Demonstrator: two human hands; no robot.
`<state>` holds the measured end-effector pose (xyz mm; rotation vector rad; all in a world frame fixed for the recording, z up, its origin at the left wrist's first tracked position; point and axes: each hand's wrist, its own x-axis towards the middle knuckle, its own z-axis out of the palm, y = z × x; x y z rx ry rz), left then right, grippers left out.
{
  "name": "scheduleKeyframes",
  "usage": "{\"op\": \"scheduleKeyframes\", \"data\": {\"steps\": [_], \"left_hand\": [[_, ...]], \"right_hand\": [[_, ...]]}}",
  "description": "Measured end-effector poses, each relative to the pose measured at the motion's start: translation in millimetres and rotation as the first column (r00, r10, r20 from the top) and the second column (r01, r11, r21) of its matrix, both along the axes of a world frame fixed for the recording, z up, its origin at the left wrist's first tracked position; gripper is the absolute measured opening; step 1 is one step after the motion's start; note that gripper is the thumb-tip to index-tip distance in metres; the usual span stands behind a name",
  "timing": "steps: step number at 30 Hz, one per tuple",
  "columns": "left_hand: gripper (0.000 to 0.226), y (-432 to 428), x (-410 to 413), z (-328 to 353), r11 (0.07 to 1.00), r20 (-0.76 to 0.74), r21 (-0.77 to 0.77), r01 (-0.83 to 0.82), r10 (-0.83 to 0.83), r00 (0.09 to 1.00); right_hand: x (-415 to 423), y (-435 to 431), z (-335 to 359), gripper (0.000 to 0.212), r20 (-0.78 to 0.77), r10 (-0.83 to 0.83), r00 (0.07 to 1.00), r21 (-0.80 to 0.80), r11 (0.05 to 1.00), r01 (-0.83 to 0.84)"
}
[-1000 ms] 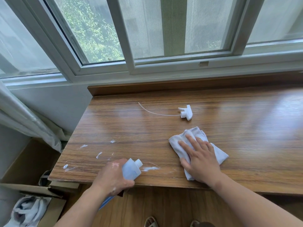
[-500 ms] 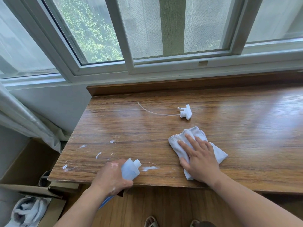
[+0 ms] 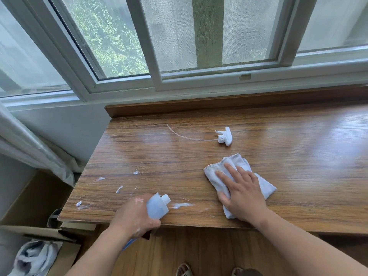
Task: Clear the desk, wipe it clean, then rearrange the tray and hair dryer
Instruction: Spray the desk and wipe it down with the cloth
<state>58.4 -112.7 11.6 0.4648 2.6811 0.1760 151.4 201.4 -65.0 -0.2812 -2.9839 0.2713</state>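
A wide sliding window (image 3: 179, 36) runs behind the wooden desk (image 3: 298, 146). Left of the desk hangs a pale curtain (image 3: 29, 146), with an open cardboard box (image 3: 29, 206) lower down. On the desk's near half the right hand (image 3: 243, 196) lies flat, fingers straight and spread, pressing a white cloth (image 3: 235, 160). At the desk's front edge the left hand (image 3: 133, 214) grips a tipped, capless bottle (image 3: 157, 208). A white spray head (image 3: 225, 136) lies toward the desk's back, and white smears (image 3: 182, 205) dot its front left. Nothing has visibly shifted since half a second ago.
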Motion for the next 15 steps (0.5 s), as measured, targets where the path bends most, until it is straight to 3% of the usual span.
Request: {"op": "scheduleKeyframes", "data": {"steps": [12, 15], "left_hand": [[0.077, 5.2, 2.1, 4.9, 1.000, 0.018, -0.026, -0.003, 0.004, 1.000], [0.076, 4.6, 0.5, 6.2, 0.998, 0.038, 0.041, -0.048, 0.047, 0.998]], "right_hand": [[-0.2, 0.3, 0.3, 0.060, 0.013, 0.000, 1.000, -0.014, 1.000, 0.000], [-0.1, 0.2, 0.2, 0.060, 0.003, -0.002, 1.000, -0.009, 1.000, 0.002]]}}
